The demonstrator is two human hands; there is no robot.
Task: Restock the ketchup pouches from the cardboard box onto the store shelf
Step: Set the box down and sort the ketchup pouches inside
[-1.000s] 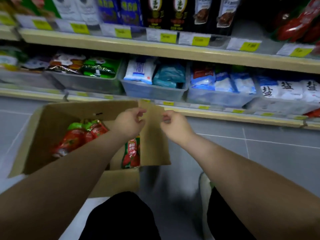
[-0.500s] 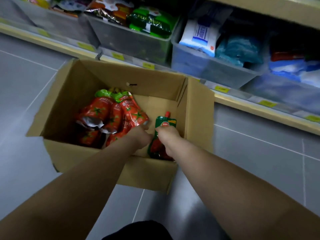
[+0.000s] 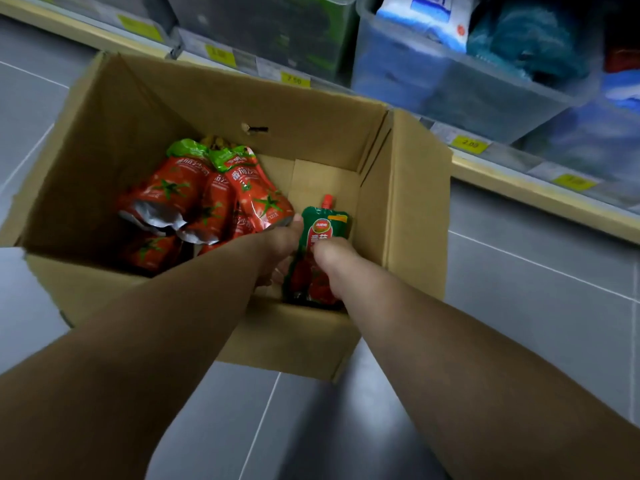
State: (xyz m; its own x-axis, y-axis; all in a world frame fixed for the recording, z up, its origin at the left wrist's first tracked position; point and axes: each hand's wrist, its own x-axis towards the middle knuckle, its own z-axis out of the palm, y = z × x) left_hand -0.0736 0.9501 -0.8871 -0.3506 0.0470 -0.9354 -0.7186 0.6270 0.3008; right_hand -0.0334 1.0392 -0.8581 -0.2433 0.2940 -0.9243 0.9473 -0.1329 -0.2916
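Note:
An open cardboard box (image 3: 415, 202) stands on the grey tiled floor in front of the bottom shelf. Several red ketchup pouches (image 3: 207, 195) with green tops lie piled in its left half. A single ketchup pouch with a green top and a red spout (image 3: 323, 223) leans in the box's near right corner. My right hand (image 3: 332, 256) is closed over the middle of this spouted pouch. My left hand (image 3: 280, 244) is right beside it, fingertips touching the pouch's left edge and the nearest red pouch; its fingers are mostly hidden.
The bottom shelf edge (image 3: 519, 188) with yellow price tags (image 3: 469, 144) runs behind the box. On it stand a clear plastic bin (image 3: 450, 84) of white and teal bags and a darker bin (image 3: 277, 36) to its left. Grey floor tiles surround the box.
Both hands have gone from the box's right flap down into the box, onto the spouted pouch. The view has tilted down and drawn closer to the box.

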